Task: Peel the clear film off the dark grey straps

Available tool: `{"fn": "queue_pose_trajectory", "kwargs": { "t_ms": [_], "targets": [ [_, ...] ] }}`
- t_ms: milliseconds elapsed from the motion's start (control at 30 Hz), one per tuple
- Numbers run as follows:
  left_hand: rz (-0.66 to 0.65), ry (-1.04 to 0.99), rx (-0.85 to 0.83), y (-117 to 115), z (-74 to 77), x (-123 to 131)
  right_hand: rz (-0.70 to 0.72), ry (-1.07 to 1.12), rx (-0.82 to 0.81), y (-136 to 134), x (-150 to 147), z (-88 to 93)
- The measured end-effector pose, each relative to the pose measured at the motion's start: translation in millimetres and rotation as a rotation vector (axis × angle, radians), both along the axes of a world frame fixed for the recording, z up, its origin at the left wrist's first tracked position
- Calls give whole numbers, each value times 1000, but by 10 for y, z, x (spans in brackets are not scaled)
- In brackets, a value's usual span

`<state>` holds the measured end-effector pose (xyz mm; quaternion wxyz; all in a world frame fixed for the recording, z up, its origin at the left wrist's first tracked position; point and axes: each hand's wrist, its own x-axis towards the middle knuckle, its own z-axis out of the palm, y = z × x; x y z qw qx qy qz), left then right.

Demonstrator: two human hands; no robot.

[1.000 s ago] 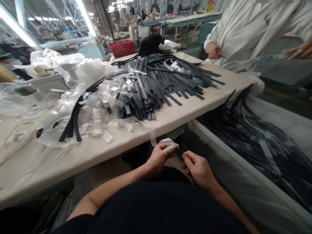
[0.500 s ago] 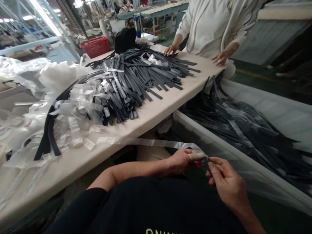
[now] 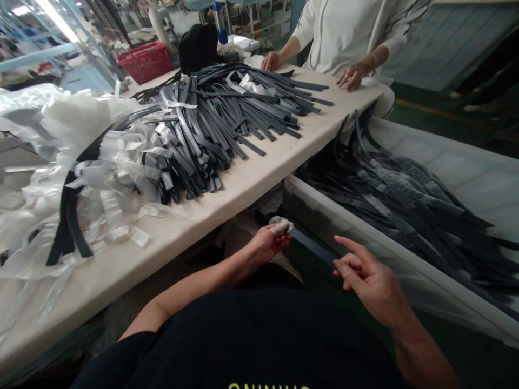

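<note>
My left hand (image 3: pixel 267 244), with a pale covering on one finger, is closed on a bunched translucent film strip (image 3: pixel 278 219) in front of the table edge. A flat dark grey strip (image 3: pixel 311 246) stretches from that hand to my right hand (image 3: pixel 367 278). My right thumb and fingers pinch the strip's other end, while the index finger points out. Whether the left fingers also grip the dark strip is hidden. Behind them, a large pile of similar dark strips (image 3: pixel 243 116) lies on the cloth-covered table (image 3: pixel 243 178).
Crumpled translucent film (image 3: pixel 117 178) covers the table's left side. A white bin (image 3: pixel 336 216) holding dark strips (image 3: pixel 405 200) stands right of the table. Across it, a person in a white jacket (image 3: pixel 344 32) rests both hands on the tabletop. A red basket (image 3: pixel 146 62) sits behind.
My hands have moved apart; the left went left and the dark strip now spans between them. The long film tail has drawn off the table edge and is bunched at my left hand.
</note>
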<state>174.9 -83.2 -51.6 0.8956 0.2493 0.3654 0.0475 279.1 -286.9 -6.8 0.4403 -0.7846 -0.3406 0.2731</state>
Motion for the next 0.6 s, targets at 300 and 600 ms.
{"fn": "queue_pose_trajectory", "kwargs": {
  "t_ms": [300, 600],
  "targets": [
    [-46, -32, -15, -89, 53, -20, 37, -16, 84, 512, -119, -100],
    [-47, -55, -46, -7, 85, -18, 63, -103, 24, 444, 4, 70]
  ]
}}
